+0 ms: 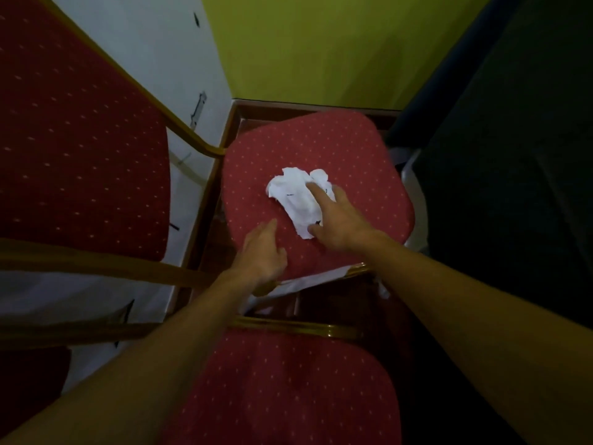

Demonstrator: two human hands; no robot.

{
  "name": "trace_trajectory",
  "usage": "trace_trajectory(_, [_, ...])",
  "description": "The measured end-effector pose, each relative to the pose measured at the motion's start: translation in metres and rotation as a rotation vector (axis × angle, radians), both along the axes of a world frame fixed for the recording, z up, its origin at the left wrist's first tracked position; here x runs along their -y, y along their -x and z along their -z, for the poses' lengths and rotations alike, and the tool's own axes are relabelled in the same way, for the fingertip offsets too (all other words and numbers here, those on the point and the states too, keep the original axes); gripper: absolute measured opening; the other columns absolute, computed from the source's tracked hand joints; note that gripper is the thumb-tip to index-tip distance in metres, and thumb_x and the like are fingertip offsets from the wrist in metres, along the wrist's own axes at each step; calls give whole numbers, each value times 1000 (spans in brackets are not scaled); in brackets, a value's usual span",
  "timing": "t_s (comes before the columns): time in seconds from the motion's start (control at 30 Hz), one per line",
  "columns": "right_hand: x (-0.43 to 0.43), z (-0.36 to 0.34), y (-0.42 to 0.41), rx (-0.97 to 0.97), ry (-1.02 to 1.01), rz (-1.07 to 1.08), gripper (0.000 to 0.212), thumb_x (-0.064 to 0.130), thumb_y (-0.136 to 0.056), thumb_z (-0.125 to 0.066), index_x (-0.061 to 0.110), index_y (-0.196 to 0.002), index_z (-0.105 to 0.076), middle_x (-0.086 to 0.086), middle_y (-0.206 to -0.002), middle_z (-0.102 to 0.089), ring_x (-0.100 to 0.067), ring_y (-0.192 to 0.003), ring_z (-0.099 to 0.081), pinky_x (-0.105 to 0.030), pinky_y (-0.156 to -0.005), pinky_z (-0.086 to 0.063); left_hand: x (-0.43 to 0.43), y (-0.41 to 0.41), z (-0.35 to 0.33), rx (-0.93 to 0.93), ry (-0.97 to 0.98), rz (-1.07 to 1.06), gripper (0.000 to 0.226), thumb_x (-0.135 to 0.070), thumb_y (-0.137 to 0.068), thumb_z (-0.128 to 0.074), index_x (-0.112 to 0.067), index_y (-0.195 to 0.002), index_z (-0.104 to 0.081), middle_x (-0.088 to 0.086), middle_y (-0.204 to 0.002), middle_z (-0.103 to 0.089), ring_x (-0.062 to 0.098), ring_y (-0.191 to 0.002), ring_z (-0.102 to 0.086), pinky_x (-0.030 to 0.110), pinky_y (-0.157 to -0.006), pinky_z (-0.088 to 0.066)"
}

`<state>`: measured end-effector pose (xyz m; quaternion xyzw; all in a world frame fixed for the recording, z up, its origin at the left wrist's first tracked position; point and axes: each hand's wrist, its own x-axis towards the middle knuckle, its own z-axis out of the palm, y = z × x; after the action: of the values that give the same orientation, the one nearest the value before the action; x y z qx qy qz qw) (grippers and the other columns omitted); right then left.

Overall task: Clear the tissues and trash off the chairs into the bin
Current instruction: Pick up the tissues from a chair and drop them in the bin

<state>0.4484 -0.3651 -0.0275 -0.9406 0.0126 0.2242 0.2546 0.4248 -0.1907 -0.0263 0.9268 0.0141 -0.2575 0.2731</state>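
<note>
A crumpled white tissue lies in the middle of a red dotted chair seat. My right hand lies over the tissue's right side, index finger stretched across the paper and thumb touching its near edge. My left hand rests flat and open on the same seat, a little to the left of and nearer than the tissue, holding nothing. No bin is in view.
A second red chair stands directly below me with a gold frame rail. A larger red chair back fills the left. A green wall is ahead, dark fabric on the right.
</note>
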Motion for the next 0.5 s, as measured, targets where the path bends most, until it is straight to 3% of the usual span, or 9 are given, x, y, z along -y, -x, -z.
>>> trace_trajectory(0.07, [-3,18,-25,11,60,-81,94,32,-95,-67,45,-160,0,-13,-170,8,-40,-152,-22,-50,-114,-35,2,-9,30,1,-67,33,71,-22,-91,-63,-13,-154,-31,14,-155,-38,34,-144,-36,48,-118,-32])
trace_trajectory(0.13, [-7,38,-42,43,134,-156,97,37,-92,-68,49,-159,1,-14,-169,4,-41,-152,-17,-51,-116,-31,7,-8,50,13,-166,77,78,-24,-95,-61,-10,-158,-18,18,-165,-18,37,-153,-16,49,-123,-22])
trace_trajectory(0.23, [-7,61,-55,75,174,-177,79,46,-90,-67,45,-157,-25,-17,-165,-11,-41,-148,-22,-49,-115,-32,11,-2,67,70,-194,101,77,-22,-99,-56,-11,-160,-9,19,-167,-4,36,-155,-1,52,-123,-18])
trace_trajectory(0.3, [-9,66,-53,143,138,-156,60,41,-90,-67,33,-146,-48,-18,-154,-29,-40,-135,-39,-46,-104,-41,6,-3,72,88,-162,71,84,-21,-97,-60,-10,-160,-5,18,-167,-9,36,-155,-7,51,-122,-22])
trace_trajectory(0.4, [-7,66,-49,258,139,-172,46,27,-93,-65,17,-136,-57,-17,-135,-48,-38,-114,-54,-44,-93,-49,5,-13,58,111,-69,26,104,-17,-89,-68,-16,-160,8,18,-165,-16,38,-148,-27,50,-116,-34])
trace_trajectory(0.5, [-6,67,-49,279,132,-138,42,20,-92,-66,15,-134,-61,-14,-131,-53,-36,-114,-58,-38,-92,-47,7,-40,34,223,-117,-38,106,-25,-88,-70,-20,-160,8,20,-163,-14,41,-146,-27,52,-114,-34])
